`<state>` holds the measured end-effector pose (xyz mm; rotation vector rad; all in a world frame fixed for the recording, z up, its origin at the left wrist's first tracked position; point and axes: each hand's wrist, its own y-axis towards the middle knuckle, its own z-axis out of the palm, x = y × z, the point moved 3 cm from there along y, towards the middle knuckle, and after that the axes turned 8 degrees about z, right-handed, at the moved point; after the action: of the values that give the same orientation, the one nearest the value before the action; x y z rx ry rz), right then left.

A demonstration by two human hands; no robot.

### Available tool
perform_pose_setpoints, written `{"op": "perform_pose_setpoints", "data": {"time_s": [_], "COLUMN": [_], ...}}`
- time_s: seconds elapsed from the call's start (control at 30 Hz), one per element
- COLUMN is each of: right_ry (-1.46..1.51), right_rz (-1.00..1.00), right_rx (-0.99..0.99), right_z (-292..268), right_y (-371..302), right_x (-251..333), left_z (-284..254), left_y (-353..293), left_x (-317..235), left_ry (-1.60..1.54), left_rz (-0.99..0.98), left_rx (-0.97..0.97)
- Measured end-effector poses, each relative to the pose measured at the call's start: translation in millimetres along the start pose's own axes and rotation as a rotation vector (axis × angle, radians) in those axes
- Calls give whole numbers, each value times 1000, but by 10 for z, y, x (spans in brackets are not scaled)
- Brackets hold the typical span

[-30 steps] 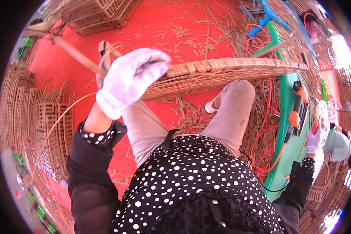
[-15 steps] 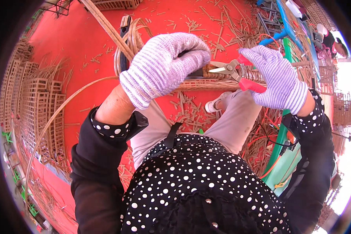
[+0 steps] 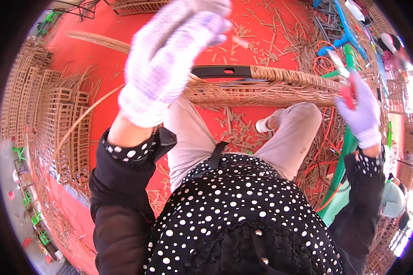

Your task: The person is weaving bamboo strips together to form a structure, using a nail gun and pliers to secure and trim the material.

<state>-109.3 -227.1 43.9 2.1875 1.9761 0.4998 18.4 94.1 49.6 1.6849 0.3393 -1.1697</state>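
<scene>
My right hand (image 3: pixel 361 107), in a striped white-and-purple knit glove, is closed round red-handled pruning shears (image 3: pixel 346 94), held above the right end of a wicker piece (image 3: pixel 266 91). This woven brown piece lies across in front of my knees, and a black slotted bar (image 3: pixel 215 71) runs into its wrapped upper rim. My left hand (image 3: pixel 170 64), gloved alike, is raised above the piece's left end and smeared by motion, so whether its fingers grip anything is unclear. A blurred wicker strand (image 3: pixel 98 40) reaches toward it from the left. A small pale scrap (image 3: pixel 240 42) shows near its fingertips.
Wicker offcuts (image 3: pixel 236 123) litter the red floor. Stacked wicker frames (image 3: pixel 62 123) stand on the left. A blue frame (image 3: pixel 346 32), orange cords (image 3: pixel 323 199) and a green beam (image 3: pixel 335 192) lie on the right. Other people are at the far right.
My left hand has lifted up and left, off the wicker piece. My right hand has drawn the shears away to the right. The wicker strand beside my left hand has swung lower on its far left.
</scene>
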Motion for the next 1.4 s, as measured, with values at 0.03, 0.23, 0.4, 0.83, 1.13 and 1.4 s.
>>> {"op": "perform_pose_setpoints", "data": {"time_s": [0.03,0.23,0.4,0.83,1.13,1.4], "right_ry": [11,-306,-659,787,1306,1970], "right_rz": [229,1148,1288,-175,-150,44], "right_rx": [-27,42,210,-135,-135,31], "right_z": [-94,-536,-587,-69,293,339], "right_y": [-292,-2752,-3478,-302,100,370], "right_x": [-433,-2342,-2571,1044,1236,1063], "left_z": [-35,-319,-219,1335,959,475], "left_y": [-9,-360,-388,-117,-40,106], "left_x": [-135,-269,-238,58,180,527], "left_ry": [105,762,1351,790,502,1219], "left_rz": [128,251,124,229,198,13], "left_rx": [-12,-205,37,196,254,579]}}
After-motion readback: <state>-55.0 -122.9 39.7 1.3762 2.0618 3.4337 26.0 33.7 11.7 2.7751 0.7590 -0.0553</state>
